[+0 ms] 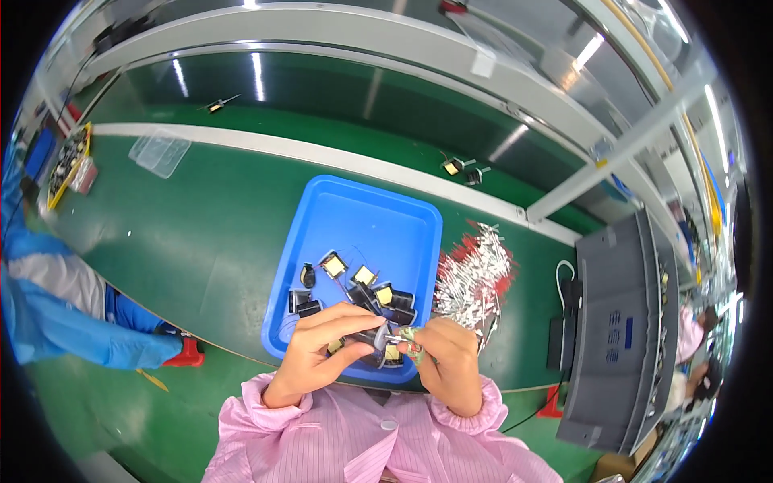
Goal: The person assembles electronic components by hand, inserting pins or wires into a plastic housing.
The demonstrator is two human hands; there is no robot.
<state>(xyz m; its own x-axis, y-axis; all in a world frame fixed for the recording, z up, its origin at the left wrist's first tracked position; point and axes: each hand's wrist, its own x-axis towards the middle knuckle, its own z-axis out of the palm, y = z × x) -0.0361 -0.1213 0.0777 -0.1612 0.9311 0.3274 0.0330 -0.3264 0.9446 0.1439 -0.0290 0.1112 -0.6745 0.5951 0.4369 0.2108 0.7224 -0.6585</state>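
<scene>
My left hand [318, 350] and my right hand [447, 362] meet over the near edge of a blue tray [338, 213]. Between their fingertips they hold a small black component [377, 338] with thin wire leads. My right hand also pinches a small greenish piece [411, 336]. Several black coil parts with yellow tape [362, 282] lie in the tray just beyond my fingers. Pink sleeves cover both forearms.
A pile of small silvery metal pieces on a red patch [475, 278] lies right of the tray. A grey machine [624, 322] stands at the right. A person in blue [56, 314] sits at the left. Loose components [459, 167] and a clear plastic lid [159, 151] lie farther back.
</scene>
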